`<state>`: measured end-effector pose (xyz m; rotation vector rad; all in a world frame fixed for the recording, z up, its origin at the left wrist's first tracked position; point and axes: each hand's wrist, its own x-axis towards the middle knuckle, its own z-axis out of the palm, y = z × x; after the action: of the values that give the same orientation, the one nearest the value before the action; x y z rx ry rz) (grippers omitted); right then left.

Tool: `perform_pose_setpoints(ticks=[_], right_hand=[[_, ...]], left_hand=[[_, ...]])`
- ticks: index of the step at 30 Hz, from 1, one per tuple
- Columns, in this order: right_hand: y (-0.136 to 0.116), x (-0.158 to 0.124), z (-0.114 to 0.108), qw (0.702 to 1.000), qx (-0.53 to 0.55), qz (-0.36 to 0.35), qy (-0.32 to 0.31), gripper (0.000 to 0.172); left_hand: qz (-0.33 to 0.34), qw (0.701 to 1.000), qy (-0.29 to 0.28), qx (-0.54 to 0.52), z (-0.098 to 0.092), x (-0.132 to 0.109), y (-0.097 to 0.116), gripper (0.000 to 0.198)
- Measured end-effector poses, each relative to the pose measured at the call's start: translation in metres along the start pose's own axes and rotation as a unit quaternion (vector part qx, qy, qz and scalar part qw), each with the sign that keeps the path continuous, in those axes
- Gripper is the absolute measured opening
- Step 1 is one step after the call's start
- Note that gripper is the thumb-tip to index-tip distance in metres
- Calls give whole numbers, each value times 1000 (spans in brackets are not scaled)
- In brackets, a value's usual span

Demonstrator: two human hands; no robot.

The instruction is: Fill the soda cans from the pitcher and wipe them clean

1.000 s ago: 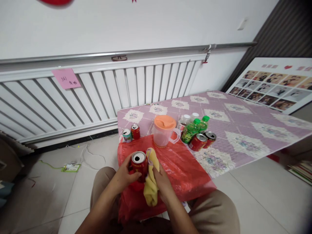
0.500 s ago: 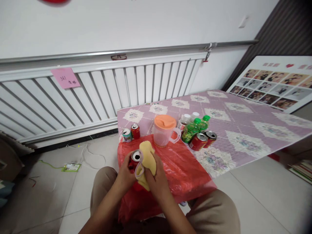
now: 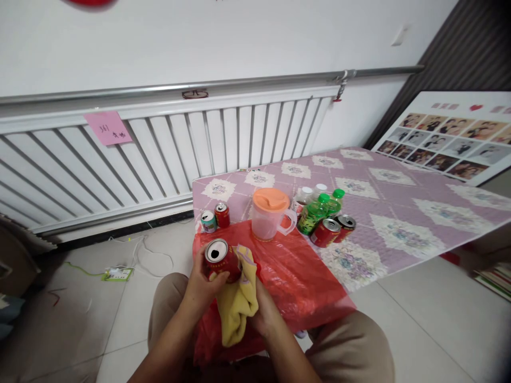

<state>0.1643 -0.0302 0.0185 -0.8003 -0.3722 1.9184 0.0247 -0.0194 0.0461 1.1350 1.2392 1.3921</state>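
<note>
Tilted above the red plastic sheet (image 3: 295, 287) is an opened red drink can (image 3: 223, 264), its top facing me. My left hand (image 3: 203, 284) is closed around the can's left side, thumb across the front. A yellow cloth (image 3: 238, 306) with a pale edge hangs against the can's right side and below it. My right hand (image 3: 259, 303) is closed on the cloth from behind; most of its fingers are hidden by the cloth.
Beyond my hands stand a teal can (image 3: 208, 222), a red can (image 3: 222, 215) and a clear pitcher (image 3: 265, 226) with an orange lid. To the right are several bottles (image 3: 313, 215) and two more cans (image 3: 325, 234). A white radiator (image 3: 223, 138) lines the wall.
The can has tipped toward my left and shows more of its front. The yellow cloth has dropped from above the can's right to hang lower, and my right hand has moved behind it.
</note>
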Motion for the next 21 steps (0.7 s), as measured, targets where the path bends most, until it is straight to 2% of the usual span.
perform_pose_setpoints(ticks=[3,8,11,14,16,18,19,21], right_hand=[[5,-2,-7,999,9,39,-12,42],[-2,-13,-21,998,-5,51,48,48],[-20,-20,-18,994,-55,-10,97,57],[-41,-24,-10,978,-132,-109,118,60],[-54,-24,-3,959,-205,-162,112,61],[-65,-23,5,925,-304,-207,92,58],[-69,-23,9,900,-361,-232,80,56],[-75,-21,20,830,-478,-283,51,53]], left_hand=[[15,1000,7,15,-3,4,-4,71],[41,998,42,36,-11,14,-11,72],[61,996,19,61,-16,17,-18,70],[81,991,-6,104,-17,15,-26,69],[102,984,-29,142,-16,12,-30,69],[137,974,-54,173,-13,8,-32,68],[155,969,-62,185,-10,6,-31,69],[177,961,-76,198,-5,3,-30,68]])
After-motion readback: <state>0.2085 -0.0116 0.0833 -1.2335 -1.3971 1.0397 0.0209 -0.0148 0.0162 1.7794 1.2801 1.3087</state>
